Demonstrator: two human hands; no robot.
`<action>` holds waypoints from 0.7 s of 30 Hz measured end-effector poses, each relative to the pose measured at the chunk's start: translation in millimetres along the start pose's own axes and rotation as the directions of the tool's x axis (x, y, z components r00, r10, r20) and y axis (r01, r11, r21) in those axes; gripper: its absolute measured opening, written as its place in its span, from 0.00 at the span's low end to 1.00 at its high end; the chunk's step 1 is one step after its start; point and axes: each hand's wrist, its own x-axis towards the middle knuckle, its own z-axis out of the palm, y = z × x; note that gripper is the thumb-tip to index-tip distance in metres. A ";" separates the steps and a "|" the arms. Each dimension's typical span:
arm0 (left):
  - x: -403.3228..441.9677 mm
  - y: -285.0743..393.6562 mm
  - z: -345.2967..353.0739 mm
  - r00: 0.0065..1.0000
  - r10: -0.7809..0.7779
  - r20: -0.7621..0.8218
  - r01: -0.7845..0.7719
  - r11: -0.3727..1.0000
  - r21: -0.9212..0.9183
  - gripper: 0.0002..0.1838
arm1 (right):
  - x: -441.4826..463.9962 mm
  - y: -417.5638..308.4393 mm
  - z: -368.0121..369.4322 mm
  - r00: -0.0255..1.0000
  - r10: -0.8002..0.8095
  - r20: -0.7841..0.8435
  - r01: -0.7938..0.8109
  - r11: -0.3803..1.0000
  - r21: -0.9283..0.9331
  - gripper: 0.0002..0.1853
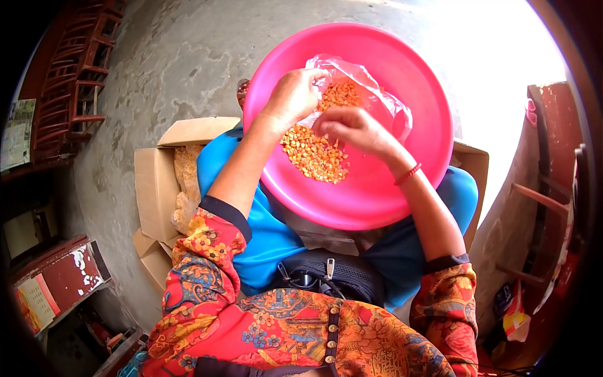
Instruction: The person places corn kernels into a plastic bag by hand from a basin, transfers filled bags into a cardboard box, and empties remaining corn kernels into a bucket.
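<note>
A wide pink basin [352,207] rests over my lap. Loose orange corn kernels [314,156] lie in its left part, and a clear plastic bag [399,113] with more kernels inside lies farther back. My left hand [296,94] is closed on the bag's edge at the upper left. Above the loose kernels is my right hand [355,127], its fingers curled down toward them beside the bag's opening; the fingertips are partly hidden and blurred, so whether they hold kernels does not show.
An open cardboard box [154,188] holding a bag of yellowish pieces stands by my left leg. Another box edge [472,182] shows at my right. Wooden chairs [81,81] line the left side, and a red cabinet [559,119] stands at the right.
</note>
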 end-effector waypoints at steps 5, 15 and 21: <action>0.1 -5.7 2.3 1.000 0.005 0.026 -0.005 1.000 0.005 0.19 | 4.5 59.3 32.1 0.944 -0.299 0.140 0.298 0.590 -0.750 0.26; 2.1 -4.3 4.3 0.998 0.014 0.058 -0.014 1.000 0.007 0.20 | 1.0 59.8 49.7 0.926 0.052 0.374 0.226 0.717 -0.660 0.15; 2.9 -1.9 3.2 0.999 -0.002 0.052 0.002 1.000 0.000 0.21 | 2.5 42.4 36.3 0.839 0.321 0.439 -0.167 0.921 -0.353 0.12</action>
